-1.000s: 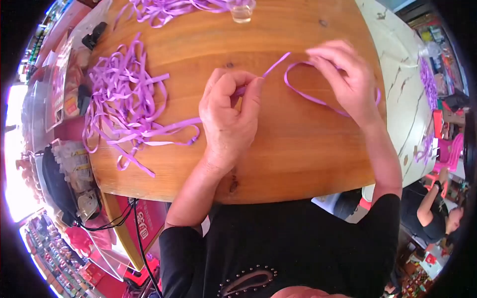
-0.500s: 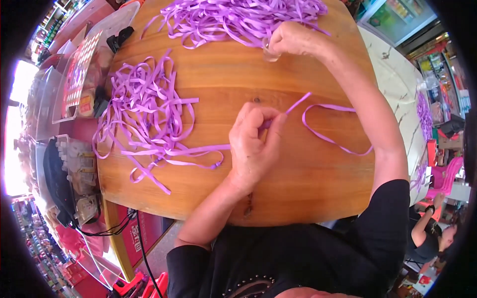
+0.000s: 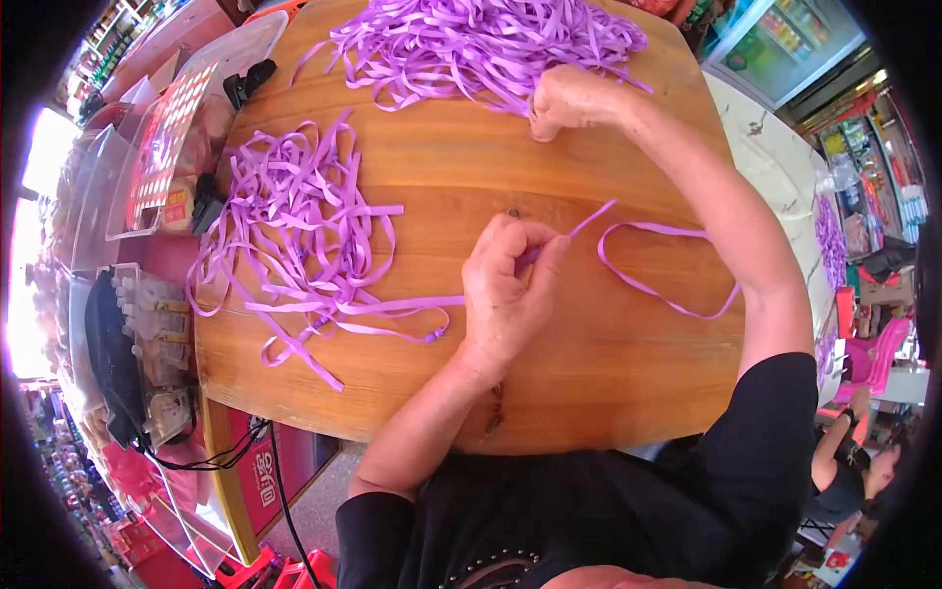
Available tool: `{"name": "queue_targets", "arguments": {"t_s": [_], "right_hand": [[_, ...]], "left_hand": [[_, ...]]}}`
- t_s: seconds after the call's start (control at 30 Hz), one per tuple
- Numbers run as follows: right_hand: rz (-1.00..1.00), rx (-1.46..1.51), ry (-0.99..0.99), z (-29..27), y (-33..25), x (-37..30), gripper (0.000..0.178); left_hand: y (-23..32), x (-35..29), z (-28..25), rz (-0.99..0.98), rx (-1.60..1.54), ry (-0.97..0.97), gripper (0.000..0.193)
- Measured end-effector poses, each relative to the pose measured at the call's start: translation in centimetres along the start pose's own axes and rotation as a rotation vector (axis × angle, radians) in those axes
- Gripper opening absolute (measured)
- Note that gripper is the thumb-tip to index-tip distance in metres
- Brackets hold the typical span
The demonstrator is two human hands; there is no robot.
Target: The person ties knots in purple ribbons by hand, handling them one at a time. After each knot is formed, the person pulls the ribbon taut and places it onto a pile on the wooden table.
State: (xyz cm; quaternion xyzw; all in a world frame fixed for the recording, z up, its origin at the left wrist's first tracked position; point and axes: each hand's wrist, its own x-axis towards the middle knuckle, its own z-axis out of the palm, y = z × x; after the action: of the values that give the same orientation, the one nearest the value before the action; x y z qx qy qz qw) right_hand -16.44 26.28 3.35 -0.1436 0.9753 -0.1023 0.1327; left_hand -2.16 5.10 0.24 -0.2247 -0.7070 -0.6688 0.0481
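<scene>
My left hand (image 3: 510,285) is closed in a pinch over the middle of the table, gripping a purple ribbon (image 3: 596,218). The ribbon's free end sticks out past my thumb and forefinger. On the hand's left side, a strip runs to a loose heap of purple ribbons (image 3: 294,206), some with small darker purple knots or beads. My right hand (image 3: 569,100) is at the near edge of a bigger purple ribbon pile (image 3: 471,44), fingers curled down and closed. What they hold, if anything, is hidden. A single ribbon loop (image 3: 628,280) lies beneath my right forearm.
Clear plastic boxes (image 3: 123,177) and a compartment case (image 3: 157,324) line the table's left edge. Black cables (image 3: 235,454) hang below. To the right stands a white marbled table (image 3: 775,147), with more purple ribbons (image 3: 831,240) at its far side. A person (image 3: 842,471) sits at lower right.
The view has shifted slightly. A clear, rounded item showing at my right fingertips earlier is now out of sight. My left hand keeps its pinch on the ribbon.
</scene>
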Motion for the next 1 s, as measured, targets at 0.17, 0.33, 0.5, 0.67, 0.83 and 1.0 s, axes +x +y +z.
{"name": "queue_targets", "arguments": {"t_s": [0.17,0.33,0.5,0.67,0.83,1.0], "right_hand": [[-0.073,0.235,-0.162,-1.2,3.1,0.4,0.016],[-0.079,0.100,0.194,-3.3,0.4,-3.2,0.019],[-0.314,0.450,0.551,-1.4,-5.6,-10.3,0.017],[-0.370,0.297,0.475,1.7,-8.2,-14.4,0.019],[-0.237,0.247,0.530,2.6,-7.4,-17.2,0.016],[-0.241,0.121,0.609,4.1,-7.3,-19.5,0.014]], "left_hand": [[-1.1,0.1,0.5,-0.158,-0.182,0.032,0.008],[-1.0,0.4,-0.3,-0.165,-0.211,0.032,0.005],[-0.9,0.1,-0.1,-0.166,-0.199,0.017,0.003],[-1.0,0.0,0.3,-0.107,-0.208,0.086,0.008],[-0.2,-0.1,0.3,-0.087,-0.180,-0.007,0.008],[0.6,-0.3,0.4,0.147,0.069,-0.094,0.009]]}}
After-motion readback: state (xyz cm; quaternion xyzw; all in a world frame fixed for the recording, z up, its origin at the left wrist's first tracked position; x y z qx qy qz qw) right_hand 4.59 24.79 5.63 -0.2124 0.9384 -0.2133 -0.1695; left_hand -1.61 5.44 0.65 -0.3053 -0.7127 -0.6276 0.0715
